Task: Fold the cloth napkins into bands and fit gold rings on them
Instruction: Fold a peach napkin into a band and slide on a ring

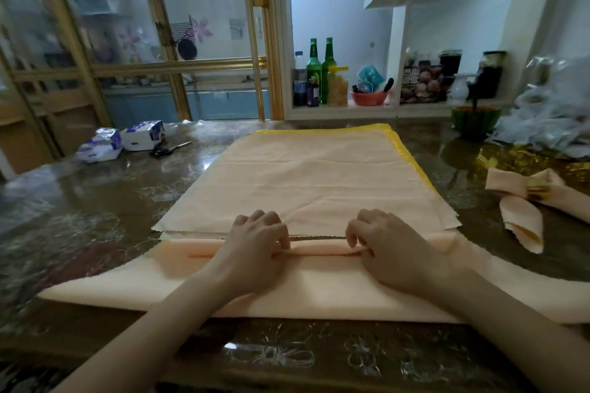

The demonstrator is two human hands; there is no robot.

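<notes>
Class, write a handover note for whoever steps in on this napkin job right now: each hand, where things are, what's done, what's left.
Left hand: fingers curled, pinching the raised fold of the front napkin.
Right hand: pinching the same fold, further right.
Stack of flat napkins: just behind the front one, on the table.
Done: one finished napkin with its gold ring lies at the right.
Left: fold the front napkin into a band, ring it, then work through the stack.

peach napkin (287, 292) part-folded, ringed napkin (518, 218) rightward
</notes>
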